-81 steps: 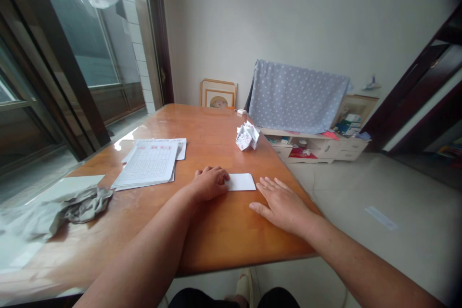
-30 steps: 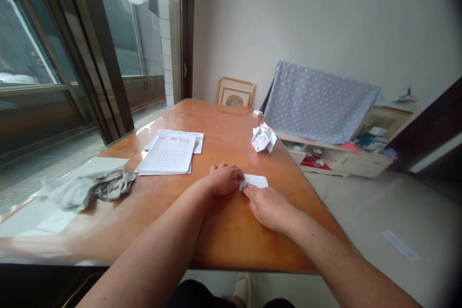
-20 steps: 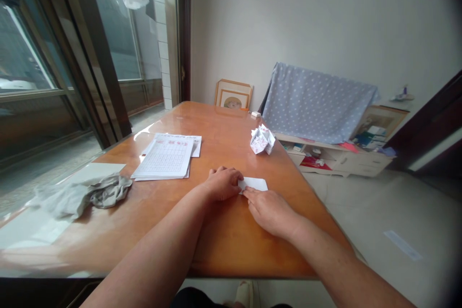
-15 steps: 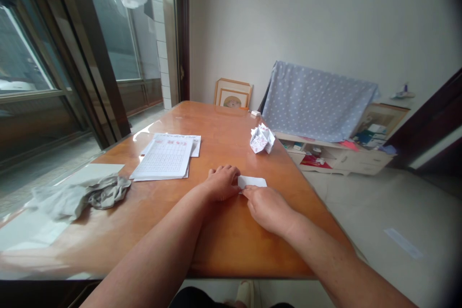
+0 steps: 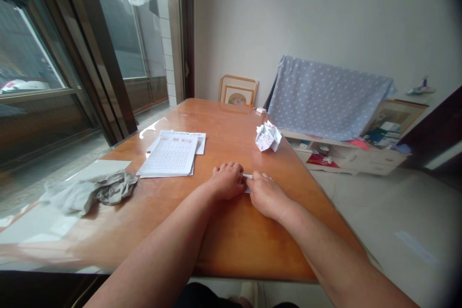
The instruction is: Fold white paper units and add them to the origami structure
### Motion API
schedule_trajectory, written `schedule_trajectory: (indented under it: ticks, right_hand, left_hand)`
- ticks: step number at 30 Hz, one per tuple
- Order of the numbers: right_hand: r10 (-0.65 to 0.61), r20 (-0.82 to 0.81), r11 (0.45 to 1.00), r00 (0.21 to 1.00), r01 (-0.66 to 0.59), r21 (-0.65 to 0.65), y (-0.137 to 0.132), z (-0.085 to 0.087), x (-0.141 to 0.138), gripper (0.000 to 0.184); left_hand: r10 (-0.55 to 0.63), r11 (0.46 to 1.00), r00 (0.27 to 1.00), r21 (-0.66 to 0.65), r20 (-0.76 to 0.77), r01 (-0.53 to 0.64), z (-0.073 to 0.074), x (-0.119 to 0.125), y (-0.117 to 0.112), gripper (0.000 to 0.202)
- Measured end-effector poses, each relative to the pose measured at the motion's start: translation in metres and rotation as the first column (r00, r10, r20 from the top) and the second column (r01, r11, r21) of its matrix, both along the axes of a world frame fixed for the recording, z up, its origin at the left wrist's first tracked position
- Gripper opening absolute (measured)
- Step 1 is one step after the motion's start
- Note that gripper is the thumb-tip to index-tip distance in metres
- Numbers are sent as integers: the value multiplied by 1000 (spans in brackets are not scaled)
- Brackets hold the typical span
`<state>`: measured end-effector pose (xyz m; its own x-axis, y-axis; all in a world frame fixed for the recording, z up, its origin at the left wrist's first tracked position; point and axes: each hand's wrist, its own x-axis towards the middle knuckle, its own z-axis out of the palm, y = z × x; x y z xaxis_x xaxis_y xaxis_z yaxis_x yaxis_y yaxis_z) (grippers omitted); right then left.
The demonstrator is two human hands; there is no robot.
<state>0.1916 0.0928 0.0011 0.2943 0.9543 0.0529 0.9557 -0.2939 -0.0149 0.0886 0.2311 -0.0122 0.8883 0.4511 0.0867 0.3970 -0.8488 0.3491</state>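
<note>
Because both hands lie over it, only a thin white edge of the paper slip (image 5: 247, 176) can be seen, and its shape and any folds are hidden. It lies flat on the wooden table (image 5: 249, 250), near the table's right side, between the left hand (image 5: 226, 182) and the right hand (image 5: 267, 196). Both hands are low and nearly touching each other, with the fingers bent down at the slip, but I cannot tell if they really pinch it or only press on it. To the left are a stack of ruled sheets (image 5: 168, 155) and a gray cloth (image 5: 90, 192). Farther ahead, a crumpled paper (image 5: 267, 136) sits on the table.
</note>
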Motion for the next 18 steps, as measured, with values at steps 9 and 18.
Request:
schedule_trajectory:
  ticks: [9,18]
  right_hand:
    - [-77,-25,996,997,78,37,9,-4,2,34]
    - [-204,93,978,975,197,74,-22,-15,16,42]
  left_hand:
    - [-66,998,996,-4,61,66,-1,0,-4,35]
    - [-88,996,996,15,1,88,5,-3,-5,35]
